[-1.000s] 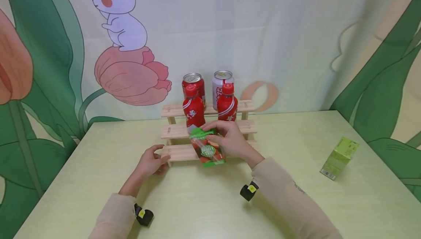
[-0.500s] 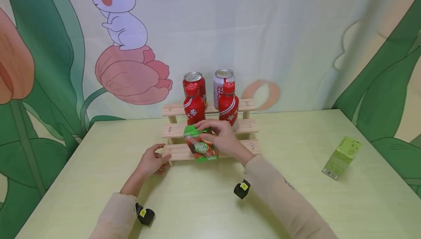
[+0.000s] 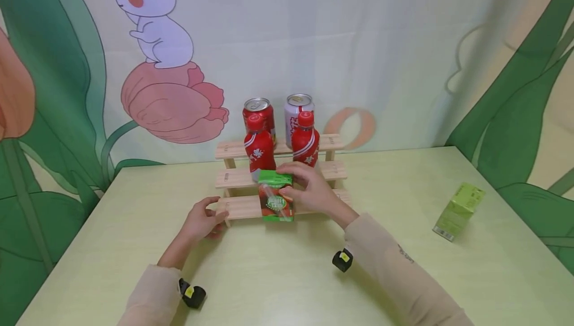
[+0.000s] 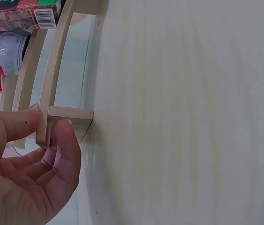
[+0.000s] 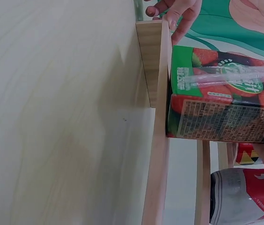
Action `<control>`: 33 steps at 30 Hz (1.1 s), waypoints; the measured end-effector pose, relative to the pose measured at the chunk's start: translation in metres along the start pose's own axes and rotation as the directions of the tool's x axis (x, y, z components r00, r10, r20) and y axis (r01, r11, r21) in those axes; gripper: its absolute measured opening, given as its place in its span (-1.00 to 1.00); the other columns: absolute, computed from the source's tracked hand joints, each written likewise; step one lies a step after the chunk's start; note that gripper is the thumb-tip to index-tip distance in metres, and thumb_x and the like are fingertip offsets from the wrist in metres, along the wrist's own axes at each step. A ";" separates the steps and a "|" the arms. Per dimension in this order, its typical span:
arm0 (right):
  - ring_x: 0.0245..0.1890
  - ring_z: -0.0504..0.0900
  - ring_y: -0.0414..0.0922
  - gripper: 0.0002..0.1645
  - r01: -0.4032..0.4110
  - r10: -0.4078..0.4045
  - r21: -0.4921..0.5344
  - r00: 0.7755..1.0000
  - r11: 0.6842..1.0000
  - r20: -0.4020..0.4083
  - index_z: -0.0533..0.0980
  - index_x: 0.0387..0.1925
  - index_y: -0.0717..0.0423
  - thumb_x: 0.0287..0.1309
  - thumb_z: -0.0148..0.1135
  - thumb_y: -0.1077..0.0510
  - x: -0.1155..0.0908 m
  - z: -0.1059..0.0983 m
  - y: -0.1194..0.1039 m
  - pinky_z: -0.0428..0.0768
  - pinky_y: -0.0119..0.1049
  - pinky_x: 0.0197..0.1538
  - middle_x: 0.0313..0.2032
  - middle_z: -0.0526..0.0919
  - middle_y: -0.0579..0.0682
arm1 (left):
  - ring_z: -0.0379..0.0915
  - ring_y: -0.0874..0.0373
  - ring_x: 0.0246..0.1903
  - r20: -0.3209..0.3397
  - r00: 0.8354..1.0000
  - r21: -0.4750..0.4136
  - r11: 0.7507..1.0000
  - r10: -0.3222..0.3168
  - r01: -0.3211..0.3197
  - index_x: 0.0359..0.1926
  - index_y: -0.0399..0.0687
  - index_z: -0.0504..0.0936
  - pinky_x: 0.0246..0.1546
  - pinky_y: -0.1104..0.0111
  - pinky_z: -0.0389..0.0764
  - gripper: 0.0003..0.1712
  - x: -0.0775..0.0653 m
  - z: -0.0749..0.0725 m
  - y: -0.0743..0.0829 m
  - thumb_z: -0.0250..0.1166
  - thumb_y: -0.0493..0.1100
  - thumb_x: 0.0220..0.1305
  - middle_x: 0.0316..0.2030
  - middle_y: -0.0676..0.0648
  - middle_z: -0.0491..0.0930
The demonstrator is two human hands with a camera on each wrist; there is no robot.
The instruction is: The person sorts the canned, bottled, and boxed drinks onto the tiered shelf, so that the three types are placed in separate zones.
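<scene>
My right hand [image 3: 313,189] holds a red and green juice carton [image 3: 270,212] by its upper part. The carton, with a straw in clear wrap on its front, stands upright at the lowest step of a three-step wooden rack [image 3: 239,208]. In the right wrist view the bottom of the juice carton [image 5: 211,110] meets the lowest board. My left hand [image 3: 199,222] pinches the left end of that board; in the left wrist view the thumb and fingers of this left hand [image 4: 33,173] lie on either side of the wood.
On the middle step stand two red bottles [image 3: 260,150], partly behind the carton. A red can [image 3: 264,112] and a white-and-red can [image 3: 293,116] occupy the top step. A green carton [image 3: 458,212] stands at the table's right. Behind the table hangs a printed curtain [image 3: 403,81].
My right hand has moved the juice carton left and then turned it from a tilt to upright on the lowest step. The left hand keeps its grip on the rack.
</scene>
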State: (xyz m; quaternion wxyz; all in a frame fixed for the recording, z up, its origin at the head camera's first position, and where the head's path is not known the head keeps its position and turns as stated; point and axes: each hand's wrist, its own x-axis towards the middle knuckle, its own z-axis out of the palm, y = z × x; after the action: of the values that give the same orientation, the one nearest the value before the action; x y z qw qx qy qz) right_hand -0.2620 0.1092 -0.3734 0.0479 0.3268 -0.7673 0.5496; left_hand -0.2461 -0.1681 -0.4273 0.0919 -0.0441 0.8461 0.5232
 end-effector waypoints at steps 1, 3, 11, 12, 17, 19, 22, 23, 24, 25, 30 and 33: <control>-0.01 0.44 -0.04 -0.57 -0.002 0.002 -0.015 1.000 1.000 -0.003 0.50 -0.02 0.25 0.00 0.29 0.36 0.000 0.000 -0.001 0.45 -0.28 0.07 0.02 0.46 0.09 | 0.49 0.12 -0.57 -0.001 1.000 0.000 1.000 0.001 -0.001 0.28 -0.27 0.15 -0.56 0.26 0.60 -0.36 0.000 0.000 0.000 0.19 -0.23 0.24 -0.34 -0.22 0.45; -0.01 0.44 -0.05 -0.57 -0.004 0.003 -0.070 1.000 0.998 -0.010 0.52 -0.01 0.22 0.01 0.29 0.32 -0.001 -0.001 -0.003 0.47 -0.24 0.05 0.00 0.48 0.08 | 0.49 0.13 -0.57 -0.001 1.000 -0.001 1.000 0.006 -0.006 0.28 -0.27 0.15 -0.57 0.26 0.60 -0.36 0.000 -0.001 0.000 0.19 -0.23 0.24 -0.35 -0.22 0.45; -0.06 0.46 -0.03 -0.54 -0.011 0.004 -0.236 0.999 0.972 -0.033 0.55 -0.02 0.16 -0.05 0.36 0.22 0.000 -0.001 -0.011 0.51 -0.04 -0.06 -0.04 0.53 0.09 | 0.48 0.13 -0.58 -0.002 1.000 -0.006 1.000 0.010 -0.010 0.28 -0.28 0.15 -0.57 0.27 0.59 -0.35 0.001 -0.002 0.000 0.19 -0.24 0.23 -0.37 -0.20 0.45; -0.07 0.46 -0.04 -0.55 -0.014 0.006 -0.229 0.999 0.973 -0.038 0.56 -0.03 0.16 -0.06 0.37 0.24 0.000 0.000 -0.011 0.52 -0.05 -0.07 -0.05 0.54 0.08 | 0.49 0.13 -0.58 -0.003 1.000 -0.004 1.000 0.010 -0.010 0.28 -0.28 0.15 -0.57 0.26 0.60 -0.35 0.001 -0.002 0.000 0.19 -0.23 0.23 -0.37 -0.20 0.45; -0.08 0.48 -0.07 -0.57 -0.045 0.034 -0.166 0.997 0.985 -0.067 0.58 -0.07 0.18 -0.09 0.38 0.28 0.002 0.008 -0.010 0.57 -0.24 -0.13 -0.07 0.55 0.06 | 0.49 0.13 -0.59 -0.014 1.000 -0.003 1.000 0.007 -0.007 0.27 -0.29 0.15 -0.57 0.26 0.60 -0.36 -0.001 -0.003 -0.002 0.19 -0.24 0.24 -0.36 -0.21 0.45; -0.08 0.48 -0.08 -0.57 -0.055 0.042 -0.152 0.996 0.987 -0.081 0.58 -0.08 0.18 -0.09 0.38 0.29 0.003 0.011 -0.010 0.57 -0.30 -0.14 -0.08 0.55 0.05 | 0.49 0.14 -0.58 -0.011 1.000 -0.005 1.000 0.008 -0.008 0.27 -0.29 0.15 -0.57 0.26 0.60 -0.36 -0.001 -0.003 -0.002 0.19 -0.24 0.24 -0.36 -0.21 0.45; -0.07 0.48 -0.06 -0.57 -0.060 0.047 -0.129 0.994 0.990 -0.095 0.58 -0.07 0.19 -0.09 0.37 0.31 0.005 0.016 -0.009 0.57 -0.29 -0.13 -0.06 0.53 0.06 | 0.49 0.14 -0.58 -0.003 1.000 -0.009 1.000 0.012 -0.012 0.27 -0.29 0.15 -0.56 0.26 0.60 -0.36 0.000 -0.001 -0.003 0.19 -0.23 0.24 -0.35 -0.22 0.45; -0.06 0.48 -0.04 -0.57 -0.058 0.046 -0.124 0.994 0.991 -0.096 0.58 -0.07 0.20 -0.09 0.37 0.32 0.006 0.017 -0.009 0.57 -0.27 -0.13 -0.05 0.53 0.07 | 0.49 0.13 -0.57 -0.001 1.000 -0.010 1.000 0.012 -0.012 0.27 -0.29 0.15 -0.56 0.26 0.60 -0.36 0.000 -0.001 -0.003 0.18 -0.23 0.24 -0.35 -0.22 0.45; -0.06 0.48 -0.04 -0.57 -0.057 0.046 -0.118 0.995 0.991 -0.094 0.57 -0.07 0.19 -0.09 0.37 0.32 0.006 0.018 -0.009 0.57 -0.27 -0.12 -0.04 0.52 0.07 | 0.49 0.14 -0.57 -0.002 1.000 -0.011 1.000 0.012 -0.012 0.27 -0.28 0.15 -0.56 0.26 0.60 -0.36 0.000 0.000 -0.003 0.19 -0.23 0.24 -0.35 -0.22 0.45; -0.05 0.47 -0.04 -0.56 -0.056 0.046 -0.117 0.995 0.992 -0.091 0.57 -0.06 0.19 -0.08 0.37 0.31 0.007 0.019 -0.008 0.57 -0.27 -0.12 -0.03 0.52 0.07 | 0.49 0.14 -0.57 -0.005 1.000 -0.011 1.000 0.010 -0.010 0.27 -0.28 0.15 -0.56 0.26 0.60 -0.36 0.001 0.000 -0.003 0.19 -0.23 0.24 -0.35 -0.22 0.44; -0.04 0.47 -0.03 -0.56 -0.028 0.016 -0.135 0.996 0.990 -0.092 0.57 -0.06 0.20 -0.08 0.37 0.31 0.011 0.023 -0.007 0.57 -0.22 -0.12 -0.02 0.52 0.09 | 0.48 0.14 -0.58 -0.007 1.000 -0.016 1.000 0.004 -0.004 0.27 -0.27 0.15 -0.58 0.26 0.60 -0.36 0.002 0.000 -0.004 0.19 -0.24 0.24 -0.36 -0.20 0.44; -0.06 0.48 -0.03 -0.57 -0.021 0.005 -0.144 0.994 0.989 -0.113 0.58 -0.08 0.21 -0.09 0.37 0.32 0.013 0.025 -0.006 0.58 -0.20 -0.13 -0.03 0.53 0.09 | 0.47 0.14 -0.58 -0.006 1.000 -0.017 1.000 0.001 -0.001 0.27 -0.27 0.15 -0.58 0.27 0.60 -0.36 0.002 0.001 -0.004 0.19 -0.23 0.23 -0.37 -0.20 0.43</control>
State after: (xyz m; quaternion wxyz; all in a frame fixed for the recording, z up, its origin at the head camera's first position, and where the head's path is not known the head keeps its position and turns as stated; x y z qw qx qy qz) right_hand -0.2615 0.0802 -0.3723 0.1113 0.2859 -0.8035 0.5101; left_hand -0.2477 -0.1692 -0.4311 0.0890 -0.0459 0.8420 0.5302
